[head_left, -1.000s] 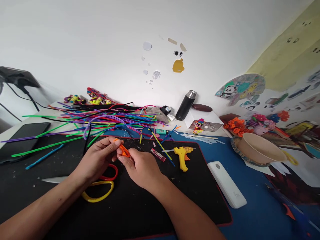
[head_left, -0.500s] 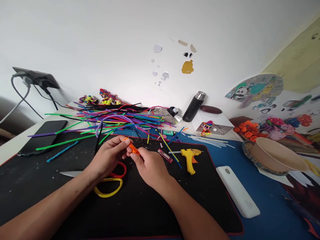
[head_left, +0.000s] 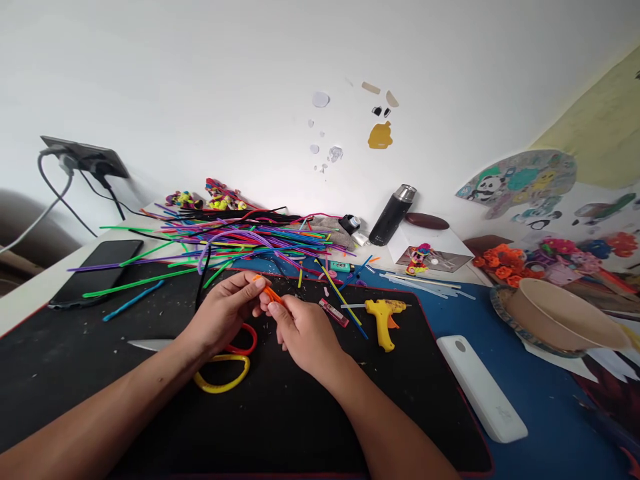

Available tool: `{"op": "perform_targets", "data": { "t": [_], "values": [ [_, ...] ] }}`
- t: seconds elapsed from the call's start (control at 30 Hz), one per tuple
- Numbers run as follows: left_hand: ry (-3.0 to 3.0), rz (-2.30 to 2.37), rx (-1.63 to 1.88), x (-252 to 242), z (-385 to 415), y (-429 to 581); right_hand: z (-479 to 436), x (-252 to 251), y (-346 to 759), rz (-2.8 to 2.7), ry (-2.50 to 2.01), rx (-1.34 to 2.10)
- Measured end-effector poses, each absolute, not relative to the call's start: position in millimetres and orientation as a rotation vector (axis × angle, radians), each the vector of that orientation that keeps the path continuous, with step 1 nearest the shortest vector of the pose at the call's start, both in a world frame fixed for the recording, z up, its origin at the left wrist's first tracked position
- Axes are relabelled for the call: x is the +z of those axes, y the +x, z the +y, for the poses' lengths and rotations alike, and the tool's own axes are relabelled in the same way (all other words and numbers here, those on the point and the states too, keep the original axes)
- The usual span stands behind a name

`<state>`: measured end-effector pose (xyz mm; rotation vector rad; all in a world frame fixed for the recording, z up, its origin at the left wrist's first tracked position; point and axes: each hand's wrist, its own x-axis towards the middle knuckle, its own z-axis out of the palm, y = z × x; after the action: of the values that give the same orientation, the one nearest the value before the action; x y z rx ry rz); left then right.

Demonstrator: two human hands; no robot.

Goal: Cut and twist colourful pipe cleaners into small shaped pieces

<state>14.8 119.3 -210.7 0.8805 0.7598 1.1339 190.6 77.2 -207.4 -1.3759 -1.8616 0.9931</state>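
Observation:
An orange pipe cleaner [head_left: 271,294], which looks folded or twisted into a short length, is pinched between both hands above the black mat. My left hand [head_left: 227,307] grips its upper left end with thumb and forefinger. My right hand [head_left: 305,333] holds the lower right end, the thumb pressed along it; the part inside the palm is hidden. Beneath my left wrist lie scissors [head_left: 223,389] with one red and one yellow handle, their blade pointing left. A yellow glue gun [head_left: 385,323] rests on the mat to the right of my right hand.
A heap of coloured pipe cleaners [head_left: 250,237] spreads along the back. A phone [head_left: 95,273] lies at left, a black flask [head_left: 393,215] stands behind. At right are a white oblong device [head_left: 483,390], a beige bowl [head_left: 565,313] and orange pipe-cleaner flowers [head_left: 505,263].
The whole scene has shifted slightly right as the head turned a little left. Both hands keep their hold on the orange pipe cleaner, with hardly any change in pose.

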Motion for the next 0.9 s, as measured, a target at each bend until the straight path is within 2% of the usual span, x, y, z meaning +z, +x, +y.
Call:
{"op": "perform_targets", "data": {
  "t": [0.2, 0.53, 0.9],
  "values": [
    [0.867, 0.726, 1.128, -210.3, 118.3, 15.8, 79.2, -212.8, 190.6, -1.723, -1.292, 1.140],
    [0.900, 0.679, 1.133, -206.4, 117.8, 15.5, 84.5, -214.9, 188.6, -1.277, -1.080, 1.629],
    [0.880, 0.727, 1.128, -210.5, 118.8, 13.7, 84.2, -212.6, 189.7, -1.322, -1.136, 1.550]
  ]
}}
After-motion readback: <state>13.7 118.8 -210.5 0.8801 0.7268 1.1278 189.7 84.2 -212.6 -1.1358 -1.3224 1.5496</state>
